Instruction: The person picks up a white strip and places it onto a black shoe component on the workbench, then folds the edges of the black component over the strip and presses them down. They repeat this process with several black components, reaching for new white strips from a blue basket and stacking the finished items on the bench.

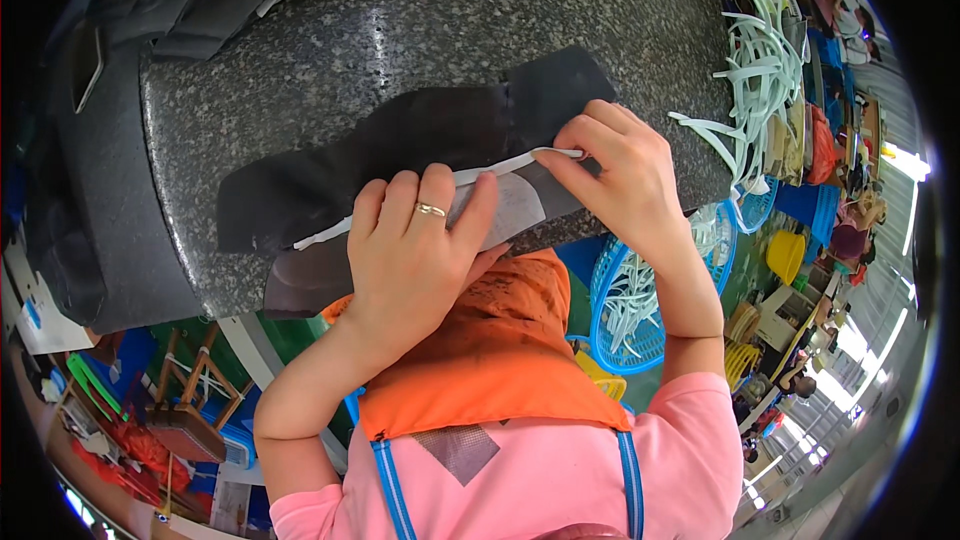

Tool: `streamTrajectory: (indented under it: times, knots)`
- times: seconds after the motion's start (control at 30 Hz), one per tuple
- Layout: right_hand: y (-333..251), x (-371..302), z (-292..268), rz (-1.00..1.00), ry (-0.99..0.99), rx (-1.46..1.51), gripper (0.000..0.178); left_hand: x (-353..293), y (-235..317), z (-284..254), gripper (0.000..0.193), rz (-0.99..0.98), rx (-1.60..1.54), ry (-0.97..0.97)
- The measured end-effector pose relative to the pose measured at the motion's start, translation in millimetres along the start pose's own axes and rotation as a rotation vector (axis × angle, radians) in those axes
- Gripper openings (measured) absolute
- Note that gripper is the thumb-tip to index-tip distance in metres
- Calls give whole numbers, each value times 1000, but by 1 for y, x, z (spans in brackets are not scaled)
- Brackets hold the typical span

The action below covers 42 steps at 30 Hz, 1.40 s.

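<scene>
On the speckled stone table [290,70], a long black sheet piece [400,130] lies in front of me at a slant. A narrow white strip [500,165] runs along its near side, and below the strip shows a dark flap with a pale grey patch [525,202]. My left hand [410,250], a ring on one finger, rests with its fingers stretched and spread over the strip, covering part of it. At the strip's right end, my right hand [630,170] pinches it between thumb and fingers. Some of the flap is hidden under my left hand.
Dark sheets with paler pieces [210,15] are piled at the far left. Loose pale strips [755,80] hang at the table's right edge. A blue basket [600,325] of similar strips stands below. An orange apron [490,380] touches the near side; a stool [190,420] stands lower left.
</scene>
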State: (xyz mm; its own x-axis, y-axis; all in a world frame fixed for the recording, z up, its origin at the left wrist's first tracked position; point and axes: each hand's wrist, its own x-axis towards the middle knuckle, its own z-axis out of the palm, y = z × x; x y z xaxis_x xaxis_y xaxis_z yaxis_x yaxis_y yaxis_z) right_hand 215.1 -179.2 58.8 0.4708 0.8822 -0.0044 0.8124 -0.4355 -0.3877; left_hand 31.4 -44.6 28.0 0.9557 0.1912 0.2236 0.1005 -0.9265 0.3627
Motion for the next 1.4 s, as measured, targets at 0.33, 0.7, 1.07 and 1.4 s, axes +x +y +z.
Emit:
streamTrajectory:
  times: [0.33, 0.7, 1.07, 1.4]
  knots:
    - [15, 32, -22, 202, -319, -169, 44, -27, -6, -10, 49, 39, -46, 75]
    - [-76, 69, 8, -254, -200, 60, 61, -64, -11, -1, 24, -200, -221, 400]
    - [-65, 9, 38, -833, -77, 319, 23, -86, -24, -24, 48, -364, -136, 240]
    - [-81, 20, 27, -811, -257, 94, 19, -88, -58, -56, 46, -22, 78, -63]
